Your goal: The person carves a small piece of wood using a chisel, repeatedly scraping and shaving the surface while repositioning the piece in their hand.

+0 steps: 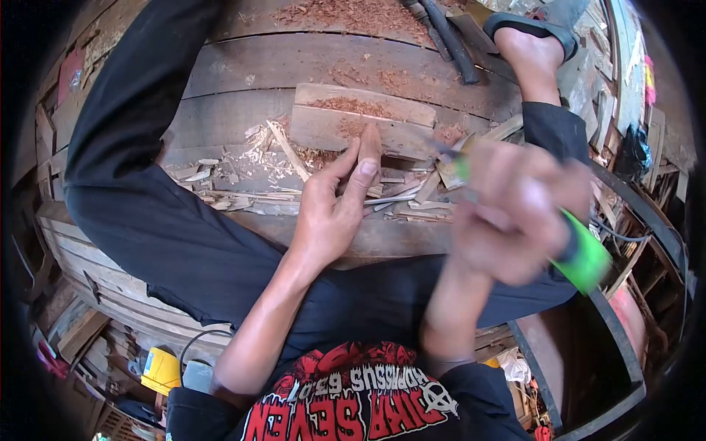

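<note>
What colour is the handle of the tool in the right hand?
Bright green with a black section, seen in the head view; the handle is blurred by motion.

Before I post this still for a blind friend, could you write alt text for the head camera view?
A person's left hand holds a small piece of wood at a board on a plank floor, while their right hand, blurred, grips a green-handled tool. Reddish shavings and pale wood scraps lie on and around the board, between the person's bent legs.

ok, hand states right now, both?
Left hand: closed on a small wooden piece.
Right hand: closed around a green-handled tool, blurred.
</note>
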{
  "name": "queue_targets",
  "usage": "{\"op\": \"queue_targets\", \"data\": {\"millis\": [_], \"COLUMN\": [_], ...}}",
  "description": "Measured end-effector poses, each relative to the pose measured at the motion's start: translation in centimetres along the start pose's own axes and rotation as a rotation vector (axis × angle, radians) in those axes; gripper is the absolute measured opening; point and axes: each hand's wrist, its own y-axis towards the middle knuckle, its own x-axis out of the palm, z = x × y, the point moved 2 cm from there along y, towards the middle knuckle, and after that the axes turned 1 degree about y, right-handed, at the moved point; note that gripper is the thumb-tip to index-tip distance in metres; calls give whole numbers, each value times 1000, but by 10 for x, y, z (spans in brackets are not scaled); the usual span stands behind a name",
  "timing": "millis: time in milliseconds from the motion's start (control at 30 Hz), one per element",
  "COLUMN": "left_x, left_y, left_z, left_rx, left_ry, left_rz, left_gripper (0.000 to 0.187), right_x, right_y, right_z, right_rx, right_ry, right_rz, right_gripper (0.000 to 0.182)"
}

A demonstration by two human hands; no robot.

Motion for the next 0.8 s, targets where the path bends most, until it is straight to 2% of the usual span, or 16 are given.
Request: {"op": "queue_targets", "data": {"millis": [67,100,200,233,267,333,367,433,467,567,600,667,700,800], "left_x": [1,3,7,6,4,4,3,3,3,7,6,4,8,7], "left_y": [-1,1,-3,-5,-7,-3,-2,-2,-4,-8,-7,-3,0,22], "left_z": [5,4,-3,0,3,0,-4,-13,-18,-22,-29,-39,-34,-66], "left_rx": [-21,147,43,-30,-102,-58,20,10,2,-97,-168,-304,-354,-237], "left_ry": [-21,82,3,-9,-21,2,-10,-79,-111,-298,-272,-222,-193,13], "left_rz": [-54,-70,-15,-17,-18,-32,-38,-92,-124,-137,-130,-109,-99,-156], "left_gripper": [61,61,60,60,60,61,63,67,69,76,77,79,67,53], "right_x": [3,15,3,-7,-9,-11,-14,-22,-27,-41,-47,-61,-68,-83], "right_y": [-23,-18,-5,8,13,15,15,10,8,5,-1,-14,-21,-36], "right_z": [34,43,11,-5,-18,-30,-30,-29,-28,-22,-18,-2,6,34], "right_rx": [-57,-133,129,43,23,43,86,176,246,429,521,562,579,612], "right_ry": [-380,-449,107,230,223,178,212,274,202,-62,-149,-121,-108,-69], "right_rz": [7,-57,195,59,29,1,21,68,98,211,254,327,349,454], "right_gripper": [16,15,18,19,20,21,22,23,24,26,26,23,23,23]}}
